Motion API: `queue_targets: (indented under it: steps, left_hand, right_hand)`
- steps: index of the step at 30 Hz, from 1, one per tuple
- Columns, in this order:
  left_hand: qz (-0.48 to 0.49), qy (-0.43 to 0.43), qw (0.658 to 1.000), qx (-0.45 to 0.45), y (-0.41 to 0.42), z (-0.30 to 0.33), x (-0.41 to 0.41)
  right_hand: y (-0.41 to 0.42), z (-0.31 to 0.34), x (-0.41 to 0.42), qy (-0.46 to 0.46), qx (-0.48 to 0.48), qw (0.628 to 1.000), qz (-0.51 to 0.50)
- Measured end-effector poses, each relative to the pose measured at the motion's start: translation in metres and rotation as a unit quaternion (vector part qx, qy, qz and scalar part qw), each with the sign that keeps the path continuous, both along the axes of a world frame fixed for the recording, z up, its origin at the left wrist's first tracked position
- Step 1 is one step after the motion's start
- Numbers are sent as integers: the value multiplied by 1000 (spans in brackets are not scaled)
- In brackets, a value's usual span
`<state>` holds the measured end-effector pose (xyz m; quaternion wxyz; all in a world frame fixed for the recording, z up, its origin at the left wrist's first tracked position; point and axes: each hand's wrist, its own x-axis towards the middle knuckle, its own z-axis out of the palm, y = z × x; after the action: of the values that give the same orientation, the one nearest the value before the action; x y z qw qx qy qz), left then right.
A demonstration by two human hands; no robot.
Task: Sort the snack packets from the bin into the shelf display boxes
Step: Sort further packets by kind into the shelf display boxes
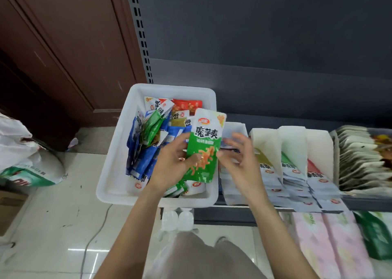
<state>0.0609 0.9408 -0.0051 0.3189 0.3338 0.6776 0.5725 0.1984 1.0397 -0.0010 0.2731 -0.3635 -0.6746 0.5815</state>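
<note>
A dark shelf unit (275,34) is seen ahead, and a white plastic bin (118,151) is set at its left end, overhanging the pale tiled floor (53,225). The bin is about half filled with loose snack packets (148,143), mostly blue, with some green and red among them. To the right of the bin, a row of white display boxes (294,143) is ranged along the shelf, each partly stocked with packets stood on edge; a box of paler pouches (360,157) is placed further right.

A green packet (204,149) is held upright above the bin's right rim, just clear of the nearest display box (235,130). The grip of the left hand (171,162) is clamped on it, thumb across its lower face and fingers curled behind. The grip of the right hand (237,153) is apart, its fingers spread and relaxed just beside the packet's right edge; whether they touch it cannot be told.

The step in hand is judged to be the transfer of one picked packet toward its box. A handover to the right hand is probably called for next, followed by matching of the green colour: a green-fronted box (286,162) is visible in the middle of the row, and the packet would need to be slid in on edge with its face forward.
</note>
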Motion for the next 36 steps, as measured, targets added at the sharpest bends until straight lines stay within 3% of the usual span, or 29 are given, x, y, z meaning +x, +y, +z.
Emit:
queue_targets:
  steps: [2,4,6,8,10,14,16,20,23,27,29,33,35,36]
  left_hand:
    - [-98,88,991,-33,5,3,5]
    - [-191,186,962,-66,14,9,13]
    - [-229,254,934,-104,26,11,23]
    - [-230,313,913,-129,40,12,38]
    - [-189,368,907,-82,57,13,61]
    - [-19,331,940,79,94,10,112]
    - [-28,352,935,47,114,2,129]
    - [-181,478,855,-93,139,-22,153]
    - [-214,526,808,-155,146,-31,166]
    - [-201,540,800,-169,151,-31,169]
    - [-206,547,794,-168,151,-32,169]
    - [-215,555,789,-152,148,-35,168]
    - [-223,557,787,-142,147,-34,167]
    - [-222,555,791,-130,145,-32,167]
  right_hand:
    - [15,12,21,12,44,999,-27]
    - [33,20,46,-76,126,989,6]
    - [45,24,70,-164,139,975,59]
    - [49,24,91,-152,94,982,63]
    - [54,25,115,-119,120,985,17]
    - [70,30,172,-66,178,965,-180]
    - [82,29,199,-51,169,949,-261]
    - [109,13,223,-95,206,932,-284]
    - [130,2,208,-160,334,899,-235]
    - [152,-15,167,-248,454,855,-44]
    - [158,-24,155,-318,482,814,68]
    - [158,-33,156,-442,462,735,225]
    - [156,-30,162,-445,433,744,247]
    - [154,-24,166,-431,408,765,250]
